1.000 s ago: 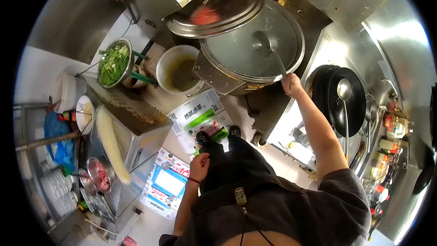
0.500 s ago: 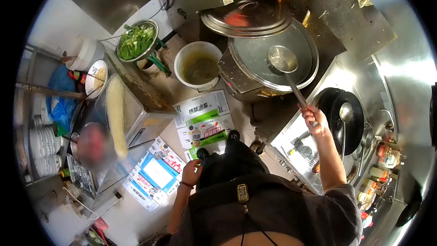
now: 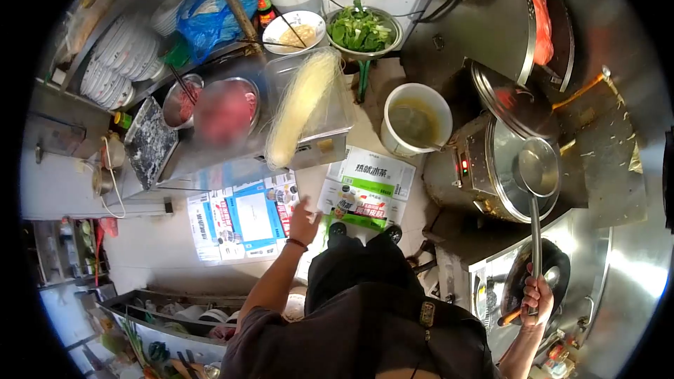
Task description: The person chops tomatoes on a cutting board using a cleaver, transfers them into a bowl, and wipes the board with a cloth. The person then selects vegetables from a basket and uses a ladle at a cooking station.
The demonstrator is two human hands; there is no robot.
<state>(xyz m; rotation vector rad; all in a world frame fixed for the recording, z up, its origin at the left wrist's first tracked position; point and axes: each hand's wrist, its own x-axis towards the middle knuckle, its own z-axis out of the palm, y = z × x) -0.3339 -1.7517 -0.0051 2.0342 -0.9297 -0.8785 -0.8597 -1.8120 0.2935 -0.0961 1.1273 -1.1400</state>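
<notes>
My right hand (image 3: 537, 300) grips the end of the long handle of a metal ladle (image 3: 539, 168). The ladle's round bowl is over the large steel pot (image 3: 507, 186), whose lid (image 3: 516, 100) sits pushed aside across its far rim. Below the ladle handle, close to my right hand, is a black wok (image 3: 558, 270), partly covered by the hand. Holding nothing, my left hand (image 3: 303, 223) hangs with its fingers apart above the flattened cardboard on the floor. It is nearest to the printed boxes (image 3: 256, 214).
On the left counter lie a bundle of pale noodles (image 3: 302, 109) and bowls of red meat (image 3: 249, 109). Greens fill a metal bowl (image 3: 379, 49). A white bucket (image 3: 418, 116) of cloudy liquid stands beside the stove. Stacked plates (image 3: 116, 63) are on the left shelf.
The view has swung left, bringing the meat bowls and shelf further in. My right hand still holds the ladle over the pot. My left hand has reached outward and its fingers have spread.
</notes>
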